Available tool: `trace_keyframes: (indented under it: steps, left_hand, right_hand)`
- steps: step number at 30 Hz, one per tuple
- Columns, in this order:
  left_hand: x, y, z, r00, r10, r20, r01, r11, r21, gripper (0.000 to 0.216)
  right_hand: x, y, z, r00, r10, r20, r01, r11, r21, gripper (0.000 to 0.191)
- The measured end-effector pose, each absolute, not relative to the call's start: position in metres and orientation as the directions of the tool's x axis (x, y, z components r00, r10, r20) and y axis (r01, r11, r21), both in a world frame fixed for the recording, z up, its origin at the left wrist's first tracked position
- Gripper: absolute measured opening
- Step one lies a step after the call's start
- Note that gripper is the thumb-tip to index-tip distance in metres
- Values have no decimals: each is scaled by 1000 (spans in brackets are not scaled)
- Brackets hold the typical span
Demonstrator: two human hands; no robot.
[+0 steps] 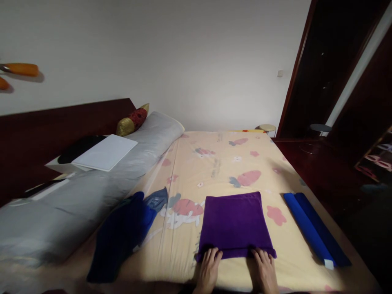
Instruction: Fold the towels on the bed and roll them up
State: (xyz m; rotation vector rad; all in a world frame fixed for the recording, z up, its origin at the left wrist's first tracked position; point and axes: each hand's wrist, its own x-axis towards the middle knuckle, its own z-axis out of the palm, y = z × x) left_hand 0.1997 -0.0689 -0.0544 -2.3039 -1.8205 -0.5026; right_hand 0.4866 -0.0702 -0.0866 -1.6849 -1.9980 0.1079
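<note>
A purple towel point(234, 222) lies flat in a rough square on the bed, its near edge turned over into a narrow roll. My left hand point(210, 267) has its fingers curled over the left end of that roll. At the right end, my right hand point(263, 267) grips the same edge in a similar way. Both thumbs point inward. To the right rest two rolled blue towels, one brighter point(308, 226) and one darker point(323, 228), side by side; a white tag shows at the near end. On the left is a crumpled dark blue cloth point(119, 232).
The bed sheet point(186, 171) is pale yellow with carrot and flower prints. Along the left runs a long grey pillow point(76, 204) with a white box lid point(107, 152) on it. A red and gold cushion point(133, 120) leans by the headboard point(61, 118). Stools point(267, 128) stand beyond the bed.
</note>
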Motion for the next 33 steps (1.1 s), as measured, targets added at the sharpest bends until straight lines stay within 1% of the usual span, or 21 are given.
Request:
trace_keyframes:
  steps: [3,6,9,12,14,17,19,21,25,29,33]
  left_hand:
    - [192,-73,-55,249,909,335,954,-290,78,45]
    - [165,-75,-52,332,890,313,934,-356,24,52]
    - [141,-71,-47,358,881,309,927,-374,-8,56]
    - [136,-63,-40,329,894,304,934,-356,34,55]
    - [142,-58,-32,281,911,301,943,-321,92,51]
    - [152,-52,-15,162,948,274,954,-221,201,43]
    - [155,-50,-3,117,967,225,950,-175,259,39]
    - [155,-49,7,109,979,172,944,-156,291,38]
    - [151,-49,12,91,994,61,945,-105,309,39]
    - [150,-52,3,11,997,-82,955,14,295,35]
    - [155,-50,-4,-78,992,-104,958,104,267,33]
  right_hand:
    - [497,-72,-86,-92,947,307,910,204,-360,63]
    - [520,-74,-86,-75,952,297,920,181,-348,62]
    - [534,-72,-83,-82,953,291,912,190,-364,57]
    - [533,-64,-75,-95,952,292,898,209,-387,51]
    - [529,-56,-65,-91,952,293,896,206,-393,43]
    - [526,-44,-48,-86,958,272,899,192,-393,32]
    - [528,-40,-37,-114,968,225,888,200,-414,29]
    - [532,-37,-27,-157,975,161,866,214,-453,28]
    - [540,-38,-17,-212,975,59,834,213,-510,28]
    - [545,-40,-24,-194,981,-8,824,158,-544,24]
    - [547,-41,-36,-118,993,4,839,102,-535,37]
